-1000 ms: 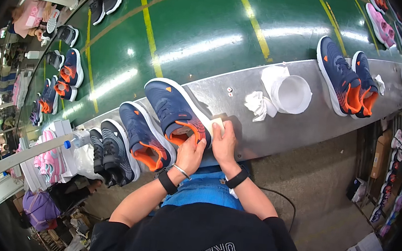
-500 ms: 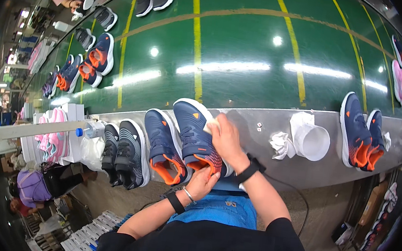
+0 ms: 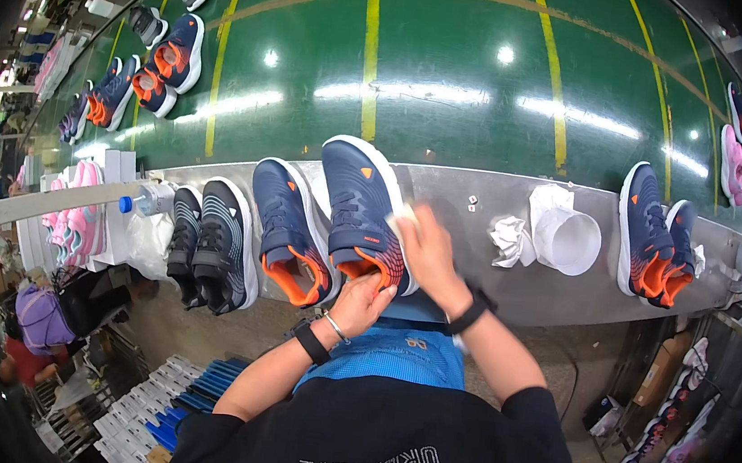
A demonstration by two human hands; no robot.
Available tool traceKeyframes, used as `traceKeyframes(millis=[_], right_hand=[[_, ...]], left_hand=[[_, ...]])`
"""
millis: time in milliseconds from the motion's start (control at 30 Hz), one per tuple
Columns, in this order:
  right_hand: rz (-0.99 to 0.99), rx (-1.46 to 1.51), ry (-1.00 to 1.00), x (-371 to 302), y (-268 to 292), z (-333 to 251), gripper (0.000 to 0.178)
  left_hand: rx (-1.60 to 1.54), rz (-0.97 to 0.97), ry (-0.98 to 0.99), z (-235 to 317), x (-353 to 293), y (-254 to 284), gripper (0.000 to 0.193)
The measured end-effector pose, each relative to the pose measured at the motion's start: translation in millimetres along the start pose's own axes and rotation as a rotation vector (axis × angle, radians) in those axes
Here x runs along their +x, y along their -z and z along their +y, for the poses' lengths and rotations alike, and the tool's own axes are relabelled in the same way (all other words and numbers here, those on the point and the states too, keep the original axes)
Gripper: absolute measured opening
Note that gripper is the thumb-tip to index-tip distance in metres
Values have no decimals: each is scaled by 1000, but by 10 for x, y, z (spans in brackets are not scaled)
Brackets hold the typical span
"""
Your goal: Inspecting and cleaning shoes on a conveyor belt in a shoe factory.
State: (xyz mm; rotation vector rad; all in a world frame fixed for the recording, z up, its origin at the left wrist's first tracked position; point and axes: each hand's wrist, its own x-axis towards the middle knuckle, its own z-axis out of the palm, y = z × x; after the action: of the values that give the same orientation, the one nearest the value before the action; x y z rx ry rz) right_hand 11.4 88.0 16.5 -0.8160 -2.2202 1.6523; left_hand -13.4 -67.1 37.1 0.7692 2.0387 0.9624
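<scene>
A navy sneaker (image 3: 361, 196) with orange lining and a white sole stands tilted toe-up in front of me. My left hand (image 3: 361, 306) is closed on its heel, fingers at the collar. Against the sole's right side, my right hand (image 3: 428, 254) presses a small white wiping pad (image 3: 403, 216); whether it is cloth or sponge I cannot tell. Just left of it rests a matching navy sneaker (image 3: 285, 213), touched by neither hand. Farther left is a pair of black sneakers (image 3: 224, 232) with grey stripes.
A grey metal ledge (image 3: 462, 227) runs along the green conveyor belt (image 3: 461, 60). To my right are crumpled paper (image 3: 510, 241), a white round tub (image 3: 566, 240) and another navy pair (image 3: 651, 229). A bottle with a blue cap (image 3: 150, 201) and pink shoes (image 3: 74, 214) are at left.
My right hand and the white pad have moved from the toe side down along the sole toward the heel. The left hand keeps its hold. The whole view has shifted slightly.
</scene>
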Motion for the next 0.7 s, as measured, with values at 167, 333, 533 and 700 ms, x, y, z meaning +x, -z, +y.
traceKeyframes(millis=[167, 333, 533, 700], right_hand=[[-145, -132, -96, -1226, 110, 282, 15], [127, 186, -300, -948, 264, 60, 21], [67, 106, -303, -884, 112, 200, 23], [236, 195, -359, -905, -39, 219, 20]], left_hand=[[-15, -11, 27, 118, 13, 45, 19], [16, 7, 17, 84, 18, 2, 19], [63, 42, 67, 225, 88, -70, 21], [120, 94, 124, 293, 194, -193, 22]])
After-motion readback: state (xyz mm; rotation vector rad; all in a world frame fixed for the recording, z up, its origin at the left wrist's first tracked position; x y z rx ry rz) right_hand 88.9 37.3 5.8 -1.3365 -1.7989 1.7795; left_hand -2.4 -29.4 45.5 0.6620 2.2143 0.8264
